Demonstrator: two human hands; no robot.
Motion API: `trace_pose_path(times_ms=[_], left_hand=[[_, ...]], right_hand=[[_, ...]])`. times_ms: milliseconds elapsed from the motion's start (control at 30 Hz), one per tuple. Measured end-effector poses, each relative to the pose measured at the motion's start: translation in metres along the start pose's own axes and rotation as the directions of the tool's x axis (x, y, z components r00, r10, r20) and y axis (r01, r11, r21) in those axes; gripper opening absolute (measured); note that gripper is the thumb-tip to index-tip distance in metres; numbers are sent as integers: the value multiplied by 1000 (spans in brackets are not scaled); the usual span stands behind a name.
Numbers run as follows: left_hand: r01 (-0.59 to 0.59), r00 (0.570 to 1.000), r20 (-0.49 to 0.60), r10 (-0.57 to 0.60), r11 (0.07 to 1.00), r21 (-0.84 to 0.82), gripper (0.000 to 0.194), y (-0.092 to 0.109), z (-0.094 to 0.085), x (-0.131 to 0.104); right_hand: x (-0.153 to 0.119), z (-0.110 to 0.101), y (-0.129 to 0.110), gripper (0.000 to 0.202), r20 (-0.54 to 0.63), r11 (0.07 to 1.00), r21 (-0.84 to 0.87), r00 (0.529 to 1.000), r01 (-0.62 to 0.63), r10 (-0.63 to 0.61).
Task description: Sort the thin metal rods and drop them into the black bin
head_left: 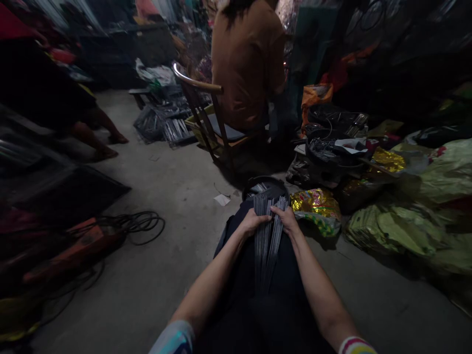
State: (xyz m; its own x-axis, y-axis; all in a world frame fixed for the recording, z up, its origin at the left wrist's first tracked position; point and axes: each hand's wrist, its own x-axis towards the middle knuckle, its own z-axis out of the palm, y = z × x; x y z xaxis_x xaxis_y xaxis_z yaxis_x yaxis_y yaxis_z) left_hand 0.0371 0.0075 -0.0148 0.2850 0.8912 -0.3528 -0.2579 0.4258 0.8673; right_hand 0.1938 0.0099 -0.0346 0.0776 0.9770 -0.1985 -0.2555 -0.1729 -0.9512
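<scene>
A bundle of long thin grey rods (262,250) lies lengthwise over the dark cloth on my lap, its upper part fanned into two groups. My left hand (254,221) is closed round the left group, thumb across the front. Around the right group my right hand (286,220) is closed, its thumb pointing inward near the top. The two thumbs are close together. Just beyond the rods stands a round dark container (265,183) with more rods inside.
A person in a brown top (243,69) sits ahead by a wooden chair (199,86). Gold packaging (317,206) and pale green sacks (394,228) lie right. Coiled cable (143,223) lies left; another person's legs (92,137) show upper left.
</scene>
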Motion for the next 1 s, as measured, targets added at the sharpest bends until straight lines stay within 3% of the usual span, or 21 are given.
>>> trace_pose_path(times_ms=[167, 400, 633, 1000], left_hand=[[-15, 1000, 2, 15, 1000, 9, 45, 0, 0, -1], [-12, 1000, 23, 12, 1000, 5, 49, -3, 0, 2], [-46, 998, 53, 45, 999, 5, 51, -5, -1, 3], [-72, 996, 52, 71, 997, 21, 49, 0, 5, -1]], right_hand=[[-4, 2, -4, 33, 37, 996, 76, 998, -53, 50], [-3, 5, -6, 40, 25, 998, 42, 998, -51, 50], [-4, 3, -7, 31, 19, 990, 98, 995, -104, 103], [0, 13, -4, 35, -64, 998, 60, 998, 3, 1]])
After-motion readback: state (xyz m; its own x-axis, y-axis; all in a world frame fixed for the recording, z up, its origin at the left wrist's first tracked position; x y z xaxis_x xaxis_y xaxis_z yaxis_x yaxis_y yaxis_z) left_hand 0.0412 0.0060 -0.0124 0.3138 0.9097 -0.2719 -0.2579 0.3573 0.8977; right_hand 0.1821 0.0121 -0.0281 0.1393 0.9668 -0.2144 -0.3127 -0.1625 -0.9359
